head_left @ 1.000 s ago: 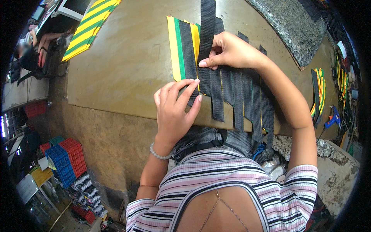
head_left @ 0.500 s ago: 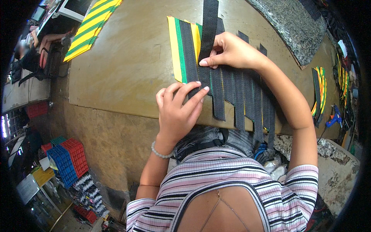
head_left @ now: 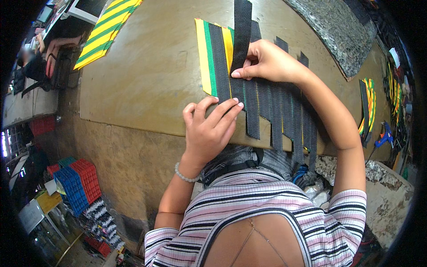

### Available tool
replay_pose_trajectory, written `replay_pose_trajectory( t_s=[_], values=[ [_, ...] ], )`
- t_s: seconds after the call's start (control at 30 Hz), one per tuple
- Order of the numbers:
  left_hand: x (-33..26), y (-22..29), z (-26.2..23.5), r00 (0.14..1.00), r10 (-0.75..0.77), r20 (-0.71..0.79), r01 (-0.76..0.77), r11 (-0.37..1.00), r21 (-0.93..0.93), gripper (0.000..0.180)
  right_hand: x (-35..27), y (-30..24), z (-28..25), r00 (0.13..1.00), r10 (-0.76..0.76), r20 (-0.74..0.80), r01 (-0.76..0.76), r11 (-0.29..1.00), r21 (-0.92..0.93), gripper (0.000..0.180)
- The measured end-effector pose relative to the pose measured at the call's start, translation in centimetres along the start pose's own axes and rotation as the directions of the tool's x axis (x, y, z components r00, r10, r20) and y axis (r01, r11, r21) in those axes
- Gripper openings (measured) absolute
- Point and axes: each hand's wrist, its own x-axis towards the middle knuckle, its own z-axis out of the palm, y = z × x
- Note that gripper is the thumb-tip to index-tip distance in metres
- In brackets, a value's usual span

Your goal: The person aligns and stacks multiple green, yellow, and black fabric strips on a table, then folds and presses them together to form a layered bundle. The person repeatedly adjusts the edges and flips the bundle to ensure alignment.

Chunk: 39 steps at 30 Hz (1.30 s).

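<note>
Your left hand lies flat, fingers spread, pinning the black straps at the counter edge. Several straps already lie side by side; the yellow-green mat beyond looks partly covered. Farther out, your right hand pinches one strap closed.

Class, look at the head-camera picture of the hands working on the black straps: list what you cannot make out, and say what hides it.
- Head view: the black strap pinched by the right hand runs off the top edge; its far end is cut off.
- The yellow and green striped strip is partly covered by straps and the left hand.
- Right-hand fingertips are hidden behind the strap.
- Items at the right rim are too small and bent.
</note>
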Motion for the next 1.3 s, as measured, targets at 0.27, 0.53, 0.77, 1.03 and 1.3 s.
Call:
replay_pose_trajectory(
  t_s=[0.27, 0.53, 0.77, 1.03, 1.3],
  values=[
    [0.0, 0.1, -0.1, 0.999, 0.040, 0.030, -0.041, 0.999, 0.028, 0.034, 1.1, -2.2, -1.4, 0.993, -0.086, -0.085, 0.063, 0.967, -0.248, 0.042],
    [0.1, -0.5, -0.3, 0.992, 0.091, 0.088, -0.092, 0.996, -0.004, 0.037, 2.1, -1.7, -2.2, 0.994, 0.089, -0.060, -0.095, 0.990, -0.108, 0.033],
    [0.0, -0.6, -0.5, 0.989, 0.094, 0.110, -0.094, 0.996, 0.002, 0.038, 2.4, -1.1, -1.8, 0.994, 0.094, -0.048, -0.099, 0.986, -0.131, 0.026],
    [0.2, -0.5, -0.6, 0.990, 0.094, 0.105, -0.093, 0.996, -0.010, 0.036, 2.3, -0.7, -1.4, 0.992, -0.014, -0.124, -0.008, 0.984, -0.178, 0.037],
    [0.0, -0.5, -0.4, 0.991, 0.086, 0.104, -0.085, 0.996, -0.014, 0.036, 2.1, -0.5, -1.0, 0.976, -0.128, -0.174, 0.076, 0.958, -0.276, 0.032]
  ],
)
